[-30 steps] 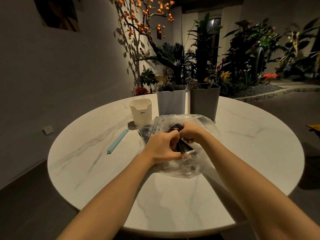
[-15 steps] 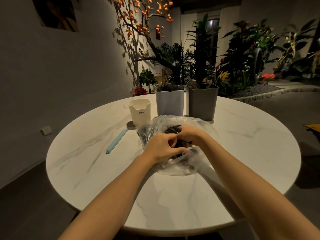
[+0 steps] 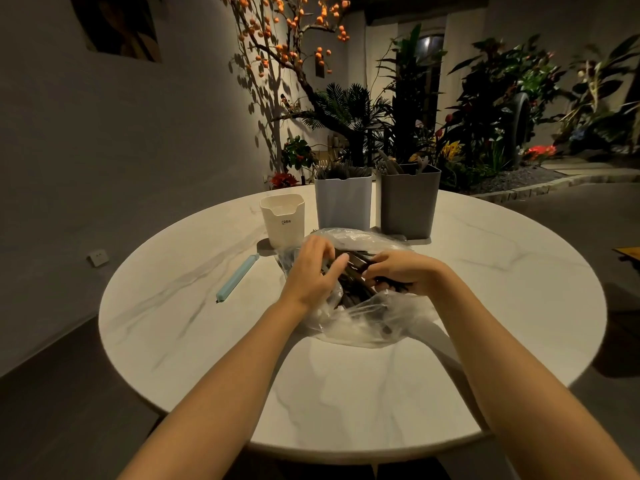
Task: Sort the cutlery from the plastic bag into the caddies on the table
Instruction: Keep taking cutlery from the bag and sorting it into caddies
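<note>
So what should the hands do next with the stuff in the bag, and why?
Probably lift out the dark cutlery that the right hand is gripping inside the plastic bag, while the left hand holds the bag's mouth open. Both hands are at the opening, and the caddies, the light grey caddy and the dark grey caddy, stand just behind it.

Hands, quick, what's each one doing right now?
Left hand: open, fingers spread at the mouth of the plastic bag.
Right hand: curled round dark cutlery in the bag.
</note>
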The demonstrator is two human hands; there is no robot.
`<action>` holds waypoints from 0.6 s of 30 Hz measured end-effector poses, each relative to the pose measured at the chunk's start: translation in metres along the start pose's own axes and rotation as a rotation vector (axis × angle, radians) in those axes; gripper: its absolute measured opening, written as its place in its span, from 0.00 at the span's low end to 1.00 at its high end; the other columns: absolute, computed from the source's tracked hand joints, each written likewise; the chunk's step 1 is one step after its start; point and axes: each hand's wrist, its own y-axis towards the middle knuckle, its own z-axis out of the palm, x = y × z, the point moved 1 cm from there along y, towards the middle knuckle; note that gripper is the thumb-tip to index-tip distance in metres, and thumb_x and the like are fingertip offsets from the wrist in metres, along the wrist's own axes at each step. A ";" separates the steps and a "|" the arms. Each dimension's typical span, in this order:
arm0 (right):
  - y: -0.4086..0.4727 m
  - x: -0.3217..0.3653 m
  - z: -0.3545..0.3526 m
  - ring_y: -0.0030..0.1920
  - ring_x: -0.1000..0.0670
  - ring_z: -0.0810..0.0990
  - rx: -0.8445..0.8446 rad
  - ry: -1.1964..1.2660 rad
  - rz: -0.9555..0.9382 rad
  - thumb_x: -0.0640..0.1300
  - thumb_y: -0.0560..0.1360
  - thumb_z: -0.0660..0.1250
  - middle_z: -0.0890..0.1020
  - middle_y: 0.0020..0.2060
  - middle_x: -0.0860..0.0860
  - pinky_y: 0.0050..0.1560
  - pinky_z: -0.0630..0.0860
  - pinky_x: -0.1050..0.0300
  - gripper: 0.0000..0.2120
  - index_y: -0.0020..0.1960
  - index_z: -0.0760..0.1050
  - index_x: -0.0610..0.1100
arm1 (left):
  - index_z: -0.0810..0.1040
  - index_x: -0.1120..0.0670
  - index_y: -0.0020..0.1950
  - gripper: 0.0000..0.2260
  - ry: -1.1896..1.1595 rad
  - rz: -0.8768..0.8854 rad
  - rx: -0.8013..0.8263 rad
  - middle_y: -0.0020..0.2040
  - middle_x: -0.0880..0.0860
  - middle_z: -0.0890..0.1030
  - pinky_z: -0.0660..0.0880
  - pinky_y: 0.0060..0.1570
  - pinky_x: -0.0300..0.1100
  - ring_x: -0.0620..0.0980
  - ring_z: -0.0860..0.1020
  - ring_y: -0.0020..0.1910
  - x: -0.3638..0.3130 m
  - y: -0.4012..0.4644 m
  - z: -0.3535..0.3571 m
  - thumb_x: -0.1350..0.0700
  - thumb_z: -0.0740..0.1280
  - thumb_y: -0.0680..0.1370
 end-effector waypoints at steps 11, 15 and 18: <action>-0.016 -0.010 -0.019 0.37 0.53 0.73 0.053 -0.053 0.005 0.50 0.79 0.63 0.77 0.44 0.46 0.34 0.71 0.65 0.13 0.56 0.78 0.42 | 0.68 0.55 0.69 0.15 0.146 -0.122 -0.055 0.68 0.52 0.70 0.58 0.70 0.45 0.48 0.62 0.67 0.011 0.005 0.000 0.58 0.54 0.83; -0.020 -0.012 -0.024 0.32 0.54 0.71 0.102 -0.022 -0.010 0.49 0.78 0.65 0.75 0.39 0.46 0.30 0.69 0.64 0.11 0.54 0.78 0.43 | 0.70 0.56 0.68 0.14 0.040 -0.175 -0.098 0.66 0.53 0.71 0.60 0.70 0.46 0.49 0.64 0.67 0.009 0.006 -0.003 0.58 0.53 0.83; -0.021 -0.015 -0.027 0.30 0.55 0.69 0.121 -0.007 -0.023 0.49 0.78 0.65 0.73 0.37 0.47 0.28 0.67 0.65 0.13 0.57 0.76 0.41 | 0.72 0.55 0.63 0.12 -0.080 -0.249 -0.130 0.58 0.51 0.74 0.69 0.61 0.46 0.49 0.70 0.59 0.009 0.007 -0.007 0.54 0.53 0.84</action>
